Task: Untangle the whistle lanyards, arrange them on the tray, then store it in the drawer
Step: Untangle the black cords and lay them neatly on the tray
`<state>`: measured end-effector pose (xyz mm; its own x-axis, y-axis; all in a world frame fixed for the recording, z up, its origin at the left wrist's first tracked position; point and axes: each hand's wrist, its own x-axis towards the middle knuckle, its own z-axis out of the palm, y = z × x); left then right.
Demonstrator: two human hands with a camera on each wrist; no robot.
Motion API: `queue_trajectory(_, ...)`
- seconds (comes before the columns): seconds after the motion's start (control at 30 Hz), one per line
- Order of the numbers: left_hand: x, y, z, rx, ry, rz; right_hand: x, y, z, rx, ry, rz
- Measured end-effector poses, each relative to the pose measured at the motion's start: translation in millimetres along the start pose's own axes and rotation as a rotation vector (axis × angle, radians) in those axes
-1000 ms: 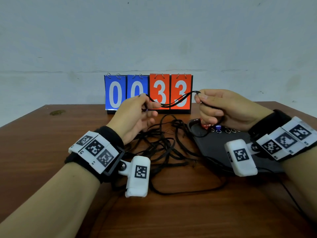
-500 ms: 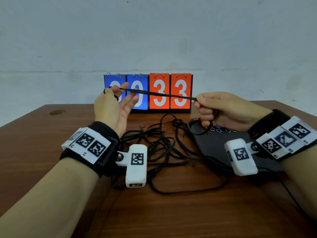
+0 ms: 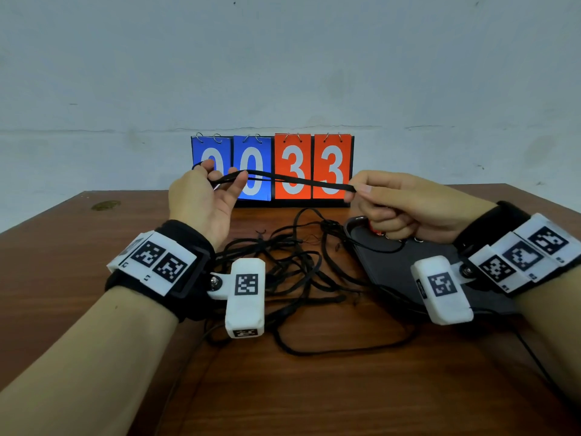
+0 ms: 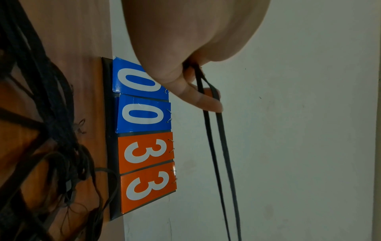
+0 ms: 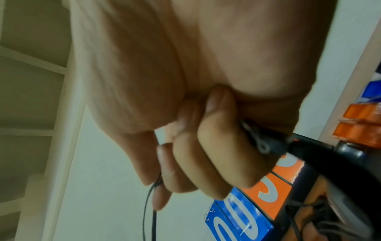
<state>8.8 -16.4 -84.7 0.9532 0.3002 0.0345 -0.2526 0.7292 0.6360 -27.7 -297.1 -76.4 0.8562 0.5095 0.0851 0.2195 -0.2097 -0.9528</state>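
Observation:
A black lanyard strand [image 3: 295, 180] is stretched in the air between my hands, in front of the scoreboard. My left hand [image 3: 220, 177] is raised with the palm turned right; the lanyard's looped end is caught between thumb and fingers, and two strands [image 4: 218, 154] run off across the fingers [image 4: 198, 97]. My right hand [image 3: 361, 190] is a fist that pinches the other end between thumb and forefinger [image 5: 206, 146]. A tangle of black lanyards [image 3: 292, 262] lies on the table between my wrists. The black tray [image 3: 393, 265] sits under my right hand, with a red whistle [image 3: 375, 230] at its far edge.
A flip scoreboard [image 3: 272, 168] reading 0033 stands at the back of the wooden table [image 3: 94, 278], against a pale wall. One loose lanyard loop [image 3: 345, 350] trails toward the near edge. No drawer is in view.
My left hand rose and moved left, away from the right hand, pulling the slack strand taut between them. The right hand has stayed over the tray.

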Motion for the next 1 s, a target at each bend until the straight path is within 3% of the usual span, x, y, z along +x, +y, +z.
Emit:
queue_trajectory(0.4,5.8,2.1,-2.2,0.085,0.043,0.066,0.2,-1.3,6.2,-0.021,-0.031,0.081)
queue_trajectory(0.6,4.9,-0.6,-2.0,0.247,0.023,0.066,4.9,2.8,4.8,0.002,0.057,-0.021)
queue_trajectory(0.8,5.3,0.2,-2.9,0.310,0.032,0.067,8.0,3.8,-7.7,0.100,0.306,-0.045)
queue_trajectory(1.0,11.1,3.6,-8.2,0.305,0.039,0.071,4.6,-4.6,-7.5,0.173,0.358,-0.046)
